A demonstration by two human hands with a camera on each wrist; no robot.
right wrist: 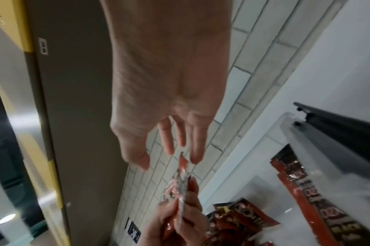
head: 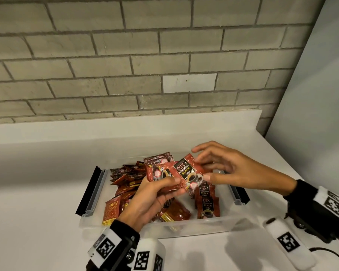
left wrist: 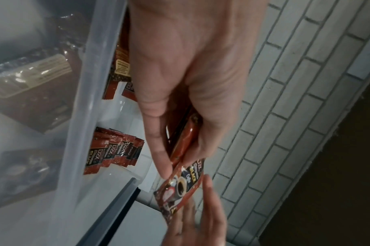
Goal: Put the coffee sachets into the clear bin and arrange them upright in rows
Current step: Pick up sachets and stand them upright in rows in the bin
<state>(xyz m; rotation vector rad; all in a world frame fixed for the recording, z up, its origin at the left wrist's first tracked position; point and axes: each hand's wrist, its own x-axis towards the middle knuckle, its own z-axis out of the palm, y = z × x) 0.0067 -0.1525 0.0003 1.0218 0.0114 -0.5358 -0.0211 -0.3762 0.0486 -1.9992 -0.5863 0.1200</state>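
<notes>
A clear bin [head: 184,222] sits on the white counter. Loose red coffee sachets [head: 125,178] are heaped in its left half, and a short row [head: 207,202] stands upright at its right. Above the bin my left hand [head: 175,186] grips a small bunch of sachets, thumb on top. The front sachet [head: 188,174] fans out to the right. My right hand [head: 201,164] has straight, spread fingers, and its tips touch that sachet's right edge. The left wrist view shows the left hand [left wrist: 177,164] gripping the bunch above the front sachet [left wrist: 180,186]. The right wrist view shows the right hand [right wrist: 169,161] either side of the sachet's edge [right wrist: 183,183].
Black clip handles [head: 88,192] [head: 241,194] stick out from both short ends of the bin. A grey brick wall [head: 125,65] rises behind the counter's white upstand, and a plain wall [head: 321,114] closes the right side. A black cable [head: 325,253] lies at the near right.
</notes>
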